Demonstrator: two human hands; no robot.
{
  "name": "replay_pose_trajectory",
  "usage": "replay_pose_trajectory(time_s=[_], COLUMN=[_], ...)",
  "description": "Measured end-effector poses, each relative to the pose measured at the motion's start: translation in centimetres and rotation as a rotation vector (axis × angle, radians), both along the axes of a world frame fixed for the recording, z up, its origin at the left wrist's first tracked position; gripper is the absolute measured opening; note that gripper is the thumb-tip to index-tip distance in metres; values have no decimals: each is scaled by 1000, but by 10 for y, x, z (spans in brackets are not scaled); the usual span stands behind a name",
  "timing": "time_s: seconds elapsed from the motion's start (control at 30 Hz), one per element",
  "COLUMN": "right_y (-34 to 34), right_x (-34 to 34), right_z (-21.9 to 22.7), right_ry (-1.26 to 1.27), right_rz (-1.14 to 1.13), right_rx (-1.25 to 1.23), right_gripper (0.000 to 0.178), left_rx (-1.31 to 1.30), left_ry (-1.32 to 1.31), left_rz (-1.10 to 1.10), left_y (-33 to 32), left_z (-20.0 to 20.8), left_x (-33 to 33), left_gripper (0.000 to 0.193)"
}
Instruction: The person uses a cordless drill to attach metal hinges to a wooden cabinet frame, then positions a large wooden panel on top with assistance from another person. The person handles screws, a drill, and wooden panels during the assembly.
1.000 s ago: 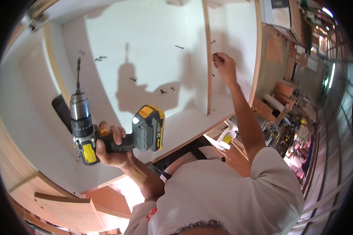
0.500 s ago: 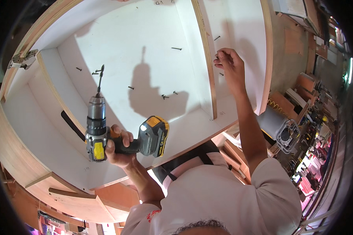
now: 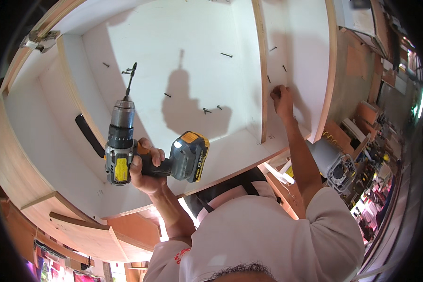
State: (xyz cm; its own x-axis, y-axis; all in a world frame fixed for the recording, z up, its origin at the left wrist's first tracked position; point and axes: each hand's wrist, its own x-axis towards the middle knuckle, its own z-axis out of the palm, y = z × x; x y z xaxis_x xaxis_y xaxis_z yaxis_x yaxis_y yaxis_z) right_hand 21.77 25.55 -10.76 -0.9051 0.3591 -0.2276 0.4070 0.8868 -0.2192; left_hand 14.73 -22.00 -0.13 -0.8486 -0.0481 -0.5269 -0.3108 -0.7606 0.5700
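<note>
A black-and-yellow cordless drill point(image 3: 121, 152) is wrapped in the fingers of my left hand point(image 3: 148, 164), its long bit point(image 3: 131, 81) pointing away from me over the white cabinet point(image 3: 145, 33). On the right, my right hand point(image 3: 283, 101) is inside the narrow compartment by the upright divider point(image 3: 261, 70). Its fingertips are pinched together near the white panel, and whatever they hold is hidden. Close to these fingers lie a dark screw point(image 3: 269, 79) and another screw point(image 3: 284, 68). A third screw point(image 3: 273, 48) is farther off.
Several more dark screws, one of them a long screw point(image 3: 226, 55), are scattered over the wide middle compartment. A metal hinge point(image 3: 40, 41) sits on the cabinet's left edge. Beyond the right side stands a grey machine or case point(image 3: 336, 164) among wood offcuts.
My right hand has moved nearer to me, down the narrow compartment, and its fingers have drawn together. Two screws it covered now show. The drill stays in my left hand, and the view has shifted slightly.
</note>
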Motion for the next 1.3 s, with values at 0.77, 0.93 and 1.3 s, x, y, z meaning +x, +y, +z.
replay_pose_trajectory(time_s=[0.77,0.93,1.3], right_y=[-347,-370,-422], right_x=[-249,-256,-289], right_z=[124,136,149], right_ry=[-79,-66,-203], right_rz=[-449,-296,-48], right_rx=[-1885,-1760,-1605], right_gripper=[17,18,24], left_rx=[158,196,186], left_ry=[12,37,107], left_rz=[76,159,298], left_y=[-6,-13,-30], left_z=[7,10,15], left_x=[7,3,-17], left_gripper=[52,54,59])
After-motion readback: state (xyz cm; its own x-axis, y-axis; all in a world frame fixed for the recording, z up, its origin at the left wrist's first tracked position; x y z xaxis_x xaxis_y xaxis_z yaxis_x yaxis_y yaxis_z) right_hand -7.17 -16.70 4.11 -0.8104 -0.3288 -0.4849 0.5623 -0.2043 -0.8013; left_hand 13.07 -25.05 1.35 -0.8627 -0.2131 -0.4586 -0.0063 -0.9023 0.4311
